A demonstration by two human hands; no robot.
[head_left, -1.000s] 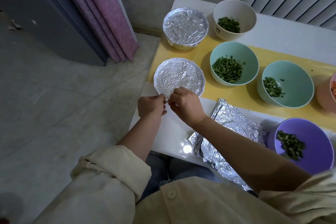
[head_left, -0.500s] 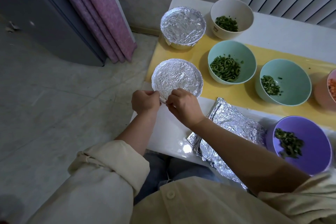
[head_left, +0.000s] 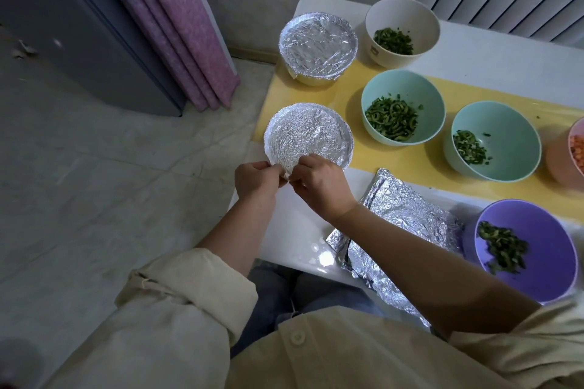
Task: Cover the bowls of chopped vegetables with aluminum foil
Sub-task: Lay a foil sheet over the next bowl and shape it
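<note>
A foil-covered bowl [head_left: 308, 136] stands at the table's left edge. My left hand [head_left: 257, 174] and my right hand [head_left: 319, 181] meet at its near rim, both pinching the foil's edge there. A second foil-covered bowl [head_left: 317, 46] stands farther back. Uncovered bowls hold chopped greens: a white bowl [head_left: 401, 31], two mint-green bowls [head_left: 403, 106] [head_left: 496, 140] and a purple bowl [head_left: 527, 249]. Crumpled foil sheets [head_left: 401, 224] lie flat near the front edge, under my right forearm.
A pink bowl [head_left: 568, 151] with orange pieces is cut off at the right. The bowls stand on a yellow strip [head_left: 350, 95] across the white table [head_left: 505, 57]. A pink curtain [head_left: 177, 25] and a grey appliance [head_left: 72, 25] stand left of the table.
Both hands stayed at the near rim, working the foil edge; they shifted slightly left along it, the fingertips closer together. Bowls and foil sheets did not move.
</note>
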